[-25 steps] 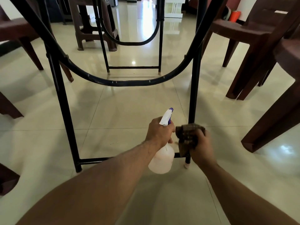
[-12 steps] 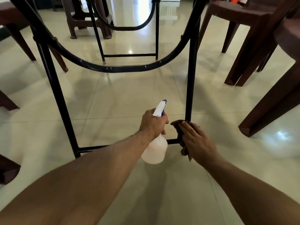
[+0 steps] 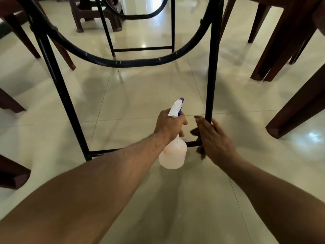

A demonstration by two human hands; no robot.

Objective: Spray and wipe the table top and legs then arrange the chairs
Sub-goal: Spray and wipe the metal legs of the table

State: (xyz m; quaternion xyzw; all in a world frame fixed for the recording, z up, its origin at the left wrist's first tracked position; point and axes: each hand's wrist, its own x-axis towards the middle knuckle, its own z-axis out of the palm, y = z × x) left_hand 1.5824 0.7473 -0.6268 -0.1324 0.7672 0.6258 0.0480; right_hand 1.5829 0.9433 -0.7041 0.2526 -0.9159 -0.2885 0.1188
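I look under the table from floor level. My left hand (image 3: 168,124) grips the neck of a white spray bottle (image 3: 173,154) with a purple nozzle, held upright just left of the near right black table leg (image 3: 212,76). My right hand (image 3: 214,140) holds a brown cloth (image 3: 195,132) against the bottom of that leg, fingers on its left side and thumb on its right. Most of the cloth is hidden under the hand. A low crossbar (image 3: 105,152) joins this leg to the near left leg (image 3: 58,81). The table top is out of view.
A curved black brace (image 3: 123,63) sags between the near legs, with the far leg pair (image 3: 142,49) behind it. Dark brown chair legs (image 3: 299,106) stand close on the right, others (image 3: 10,103) on the left, and a brown stool (image 3: 95,13) far back. The floor is glossy tile.
My right hand went from a fist around the bunched cloth to a flatter hold along the leg, sliding slightly up it. My left hand still holds the bottle.
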